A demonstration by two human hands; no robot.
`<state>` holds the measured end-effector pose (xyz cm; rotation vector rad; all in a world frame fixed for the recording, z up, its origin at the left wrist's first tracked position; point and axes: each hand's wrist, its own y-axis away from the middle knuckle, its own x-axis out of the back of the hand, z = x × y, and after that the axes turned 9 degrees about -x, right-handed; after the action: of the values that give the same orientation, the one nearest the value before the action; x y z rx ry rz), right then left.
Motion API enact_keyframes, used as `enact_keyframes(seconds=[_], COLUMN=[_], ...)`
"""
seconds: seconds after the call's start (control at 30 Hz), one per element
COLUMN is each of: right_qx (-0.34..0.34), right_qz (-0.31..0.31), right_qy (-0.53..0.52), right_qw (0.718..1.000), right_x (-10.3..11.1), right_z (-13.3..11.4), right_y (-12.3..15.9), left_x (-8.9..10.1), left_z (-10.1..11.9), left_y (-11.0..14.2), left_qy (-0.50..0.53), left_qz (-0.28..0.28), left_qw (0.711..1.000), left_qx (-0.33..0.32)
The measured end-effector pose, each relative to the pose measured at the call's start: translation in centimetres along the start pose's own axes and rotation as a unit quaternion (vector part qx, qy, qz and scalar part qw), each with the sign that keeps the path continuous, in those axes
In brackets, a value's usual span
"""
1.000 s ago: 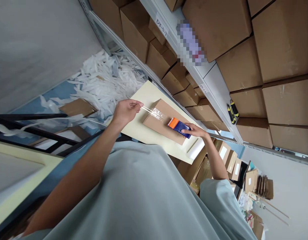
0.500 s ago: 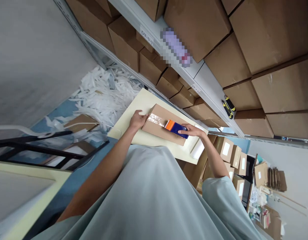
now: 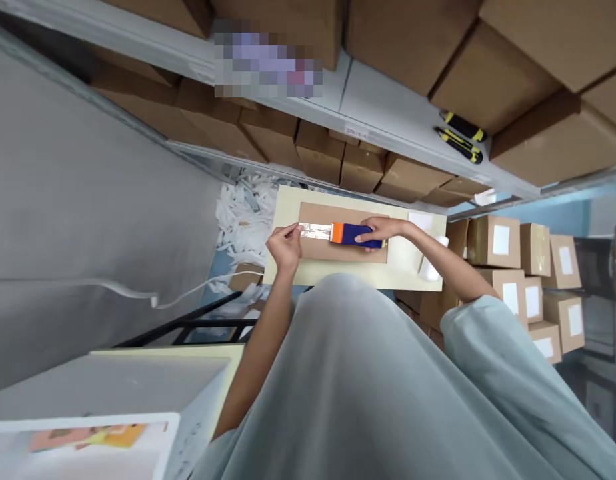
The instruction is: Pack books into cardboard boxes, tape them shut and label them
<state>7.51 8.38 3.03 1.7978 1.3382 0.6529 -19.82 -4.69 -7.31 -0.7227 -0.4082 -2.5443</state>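
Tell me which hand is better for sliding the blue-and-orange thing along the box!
Probably the right hand: it grips the blue-and-orange tool, while the left hand is at the box's left edge.

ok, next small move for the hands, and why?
Probably have the left hand press the clear tape flat at the left edge of the box: it is right at that end, while the right hand holds the tape dispenser over the box top.

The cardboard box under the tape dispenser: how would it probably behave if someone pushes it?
The cardboard box would probably slide rather than tip, since it lies flat on the table. Its straight edges suggest fairly stiff walls.
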Motion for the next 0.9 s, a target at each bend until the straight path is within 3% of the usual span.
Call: enact_keyframes(seconds=[0.13,0.27,0.37,0.47,0.57,0.73,0.9], right_qx=[0.025,0.037,0.013,-0.032,-0.069,-0.127,-0.105], right_qz=[-0.017,-0.025,-0.02,0.051,0.114,0.063,-0.002], right_qy=[0.021,0.025,0.009,-0.009,0.012,0.016,0.038], right_qw=[0.999,0.999,1.0,0.998,0.991,0.99,0.994], right_x=[0.4,1.9,4.0,6.7,8.7,9.4,9.2], right_z=[0.1,1.9,5.8,10.9,15.1,17.0,17.0], right_y=[0.1,2.9,7.2,11.8,14.3,12.9,10.5], left_x=[-0.6,-1.3,-1.6,-1.8,-2.0,-2.4,-2.7], left_z=[-0.8,-1.5,-2.0,-2.3,-1.8,1.8,7.2], left_y=[0.1,0.2,0.0,-0.2,-0.1,0.9,2.3], left_qy=[-0.02,-0.058,-0.048,-0.034,-0.038,-0.074,-0.07], left_qz=[0.006,0.031,0.027,0.024,0.027,0.018,-0.136], left_qw=[1.0,0.997,0.998,0.999,0.998,0.997,0.987], left_qx=[-0.016,-0.036,-0.038,-0.033,-0.031,-0.018,-0.059])
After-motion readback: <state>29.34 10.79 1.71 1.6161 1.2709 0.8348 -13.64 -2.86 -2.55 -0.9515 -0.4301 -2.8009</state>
